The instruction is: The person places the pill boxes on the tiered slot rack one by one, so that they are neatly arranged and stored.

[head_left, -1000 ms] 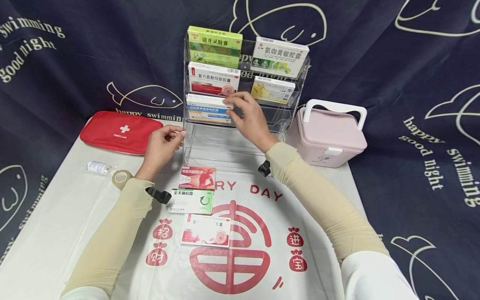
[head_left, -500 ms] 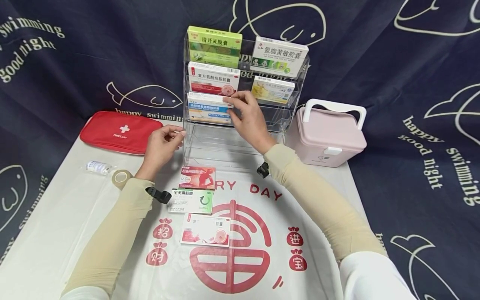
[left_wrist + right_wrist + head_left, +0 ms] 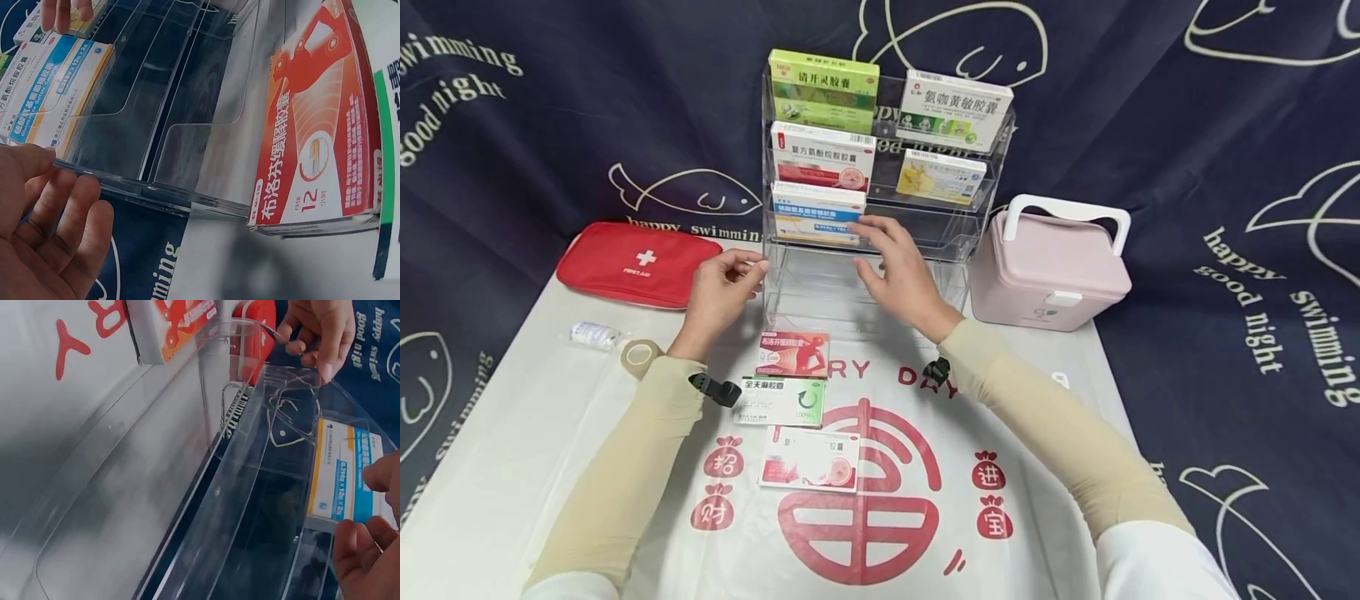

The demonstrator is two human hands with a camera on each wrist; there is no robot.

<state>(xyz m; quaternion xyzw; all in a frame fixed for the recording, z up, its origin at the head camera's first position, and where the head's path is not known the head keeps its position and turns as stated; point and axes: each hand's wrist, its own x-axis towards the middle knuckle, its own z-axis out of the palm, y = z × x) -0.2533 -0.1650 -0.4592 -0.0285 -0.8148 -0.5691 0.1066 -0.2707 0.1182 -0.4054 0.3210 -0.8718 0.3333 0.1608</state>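
A clear plastic display rack point(image 3: 925, 225) holds several medicine boxes in tiers. My left hand point(image 3: 718, 292) pinches its left edge between thumb and fingers, seen closely in the left wrist view point(image 3: 50, 231). A blue-and-white medicine box point(image 3: 808, 217) stands in the left part of a lower tier, leaning back. Beside that box's right end is my right hand point(image 3: 906, 279), thumb and fingers spread apart. Its fingertips lie at or near the box's front in the right wrist view; whether they touch is unclear.
Red point(image 3: 792, 354), green-and-white point(image 3: 781, 402) and pink-and-white point(image 3: 811, 460) medicine boxes lie in front of the rack. A red first-aid pouch point(image 3: 636, 265), a tape roll point(image 3: 641, 358) and a small wrapped bottle point(image 3: 593, 335) are left. A pink lidded case point(image 3: 1052, 267) stands right.
My right hand has let go of the blue-and-white box, moved slightly down, and spread its fingers. The box sits straighter in its tier. My left hand stays at the rack's edge.
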